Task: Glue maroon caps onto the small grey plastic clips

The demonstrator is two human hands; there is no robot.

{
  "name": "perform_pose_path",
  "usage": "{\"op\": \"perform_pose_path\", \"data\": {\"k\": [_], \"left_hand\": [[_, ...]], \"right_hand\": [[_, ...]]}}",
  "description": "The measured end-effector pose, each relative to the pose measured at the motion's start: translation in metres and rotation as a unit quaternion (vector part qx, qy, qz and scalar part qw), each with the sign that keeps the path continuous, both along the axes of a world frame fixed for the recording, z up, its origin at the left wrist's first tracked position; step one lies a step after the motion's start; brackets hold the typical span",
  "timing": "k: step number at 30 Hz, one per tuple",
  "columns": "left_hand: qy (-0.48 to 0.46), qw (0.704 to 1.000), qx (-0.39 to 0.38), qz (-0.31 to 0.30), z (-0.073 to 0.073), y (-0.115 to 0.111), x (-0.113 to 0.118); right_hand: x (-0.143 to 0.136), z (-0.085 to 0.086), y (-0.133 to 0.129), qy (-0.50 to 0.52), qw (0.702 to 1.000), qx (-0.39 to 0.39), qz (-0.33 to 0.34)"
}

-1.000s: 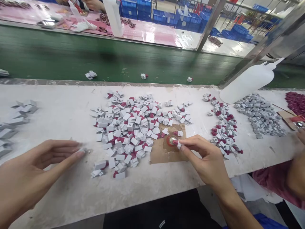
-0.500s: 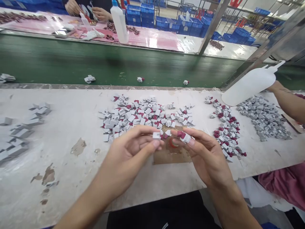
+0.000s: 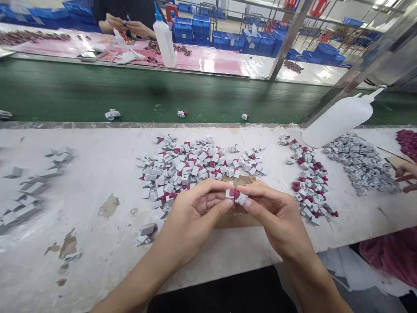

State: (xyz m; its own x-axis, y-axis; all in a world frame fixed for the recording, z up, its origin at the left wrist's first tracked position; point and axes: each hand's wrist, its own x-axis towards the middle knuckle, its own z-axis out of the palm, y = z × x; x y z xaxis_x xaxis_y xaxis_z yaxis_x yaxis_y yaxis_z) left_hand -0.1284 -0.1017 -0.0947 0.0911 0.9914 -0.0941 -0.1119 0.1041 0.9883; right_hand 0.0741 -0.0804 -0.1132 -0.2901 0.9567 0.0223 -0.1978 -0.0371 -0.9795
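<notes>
My left hand (image 3: 202,213) pinches a small light-grey block (image 3: 229,194) between thumb and fingertips. Facing it, my right hand (image 3: 273,208) grips a small maroon-and-grey plastic piece (image 3: 240,197). The two pieces touch each other, or nearly so; fingertips hide the exact contact. Under both hands lies a brown cardboard piece (image 3: 239,221), mostly covered. Just beyond them spreads a heap of grey and maroon parts (image 3: 182,163). A second pile of maroon-and-grey pieces (image 3: 308,174) lies to the right of my right hand.
Several pieces, such as a grey one (image 3: 112,114), lie on the green conveyor (image 3: 208,98). A white squeeze bottle (image 3: 339,119) leans beside a grey pile (image 3: 361,161) at right. A co-worker's hand (image 3: 407,176) is at the right edge; another person (image 3: 130,24) works across the belt.
My hands have come together, bringing the grey block against or close to the maroon-and-grey piece. Pieces on the conveyor have shifted left. The co-worker's hand at right has drawn nearer to the table's front.
</notes>
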Motion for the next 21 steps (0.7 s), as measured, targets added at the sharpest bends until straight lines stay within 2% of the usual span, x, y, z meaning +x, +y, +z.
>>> {"op": "perform_pose_path", "data": {"k": [5,7,9,12,14,15,18,21], "left_hand": [[0.041,0.998,0.049,0.024,0.005,-0.001,-0.008],[0.059,0.995,0.056,0.049,0.009,0.002,-0.021],[0.101,0.99,0.058,0.083,0.012,0.008,-0.04],[0.175,0.966,0.055,0.184,0.014,0.024,-0.076],[0.203,0.941,0.049,0.268,0.011,0.039,-0.099],[0.212,0.929,0.046,0.3,0.009,0.048,-0.108],[0.249,0.909,0.034,0.333,-0.001,0.079,-0.128],[0.291,0.898,0.025,0.329,-0.009,0.117,-0.141]], "right_hand": [[-0.007,0.016,0.01,-0.006,0.999,-0.007,0.048],[-0.015,0.024,0.026,-0.031,0.996,-0.008,0.084],[-0.031,0.034,0.056,-0.092,0.986,0.021,0.14],[-0.077,0.044,0.122,-0.231,0.946,0.098,0.206],[-0.124,0.045,0.169,-0.353,0.905,0.17,0.165],[-0.149,0.044,0.19,-0.377,0.896,0.18,0.152],[-0.218,0.035,0.234,-0.389,0.889,0.19,0.149],[-0.254,0.028,0.253,-0.385,0.893,0.175,0.153]]}}
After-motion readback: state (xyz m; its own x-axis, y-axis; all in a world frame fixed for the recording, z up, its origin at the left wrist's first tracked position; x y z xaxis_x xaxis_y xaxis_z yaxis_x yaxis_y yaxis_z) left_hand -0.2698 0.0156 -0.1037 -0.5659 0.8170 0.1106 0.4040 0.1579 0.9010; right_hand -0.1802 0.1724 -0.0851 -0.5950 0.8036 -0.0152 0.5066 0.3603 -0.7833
